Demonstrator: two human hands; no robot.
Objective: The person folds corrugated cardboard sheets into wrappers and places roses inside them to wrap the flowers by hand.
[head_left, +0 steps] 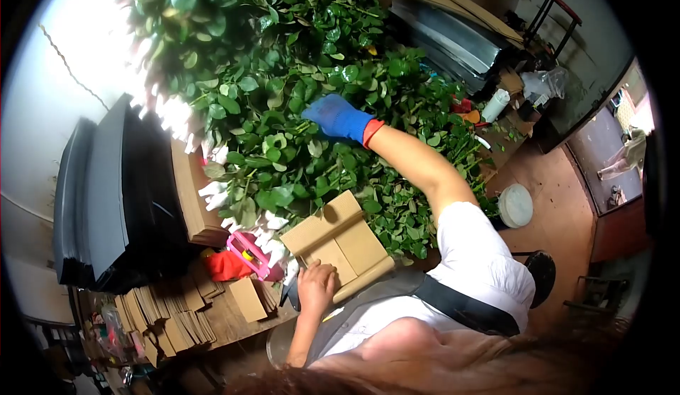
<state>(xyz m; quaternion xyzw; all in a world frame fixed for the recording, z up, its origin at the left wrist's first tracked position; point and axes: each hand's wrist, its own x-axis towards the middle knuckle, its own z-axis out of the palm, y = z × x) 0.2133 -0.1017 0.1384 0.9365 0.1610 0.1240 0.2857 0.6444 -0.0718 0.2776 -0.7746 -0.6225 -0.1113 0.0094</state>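
My right hand (336,117), in a blue glove with a red cuff, reaches out over a large heap of green leafy stems (283,147) and touches the leaves. Its fingertips are lost among the foliage, so whether they grip a stem cannot be made out. Close to my body, my bare left hand (316,286) has its fingers bent over the near left edge of a folded cardboard wrapper (345,250). That wrapper is creased, with raised sides, and rests against the near side of the heap. White flower heads or wraps (216,195) show along the left of the stems.
Left of the heap stand black sheets or sleeves (106,196). Flat cardboard pieces (170,317) lie on the wooden table beside a pink tool (249,255) and red cloth (228,267). A white bottle (495,105) is at the right, and a white bucket (516,206) is on the floor.
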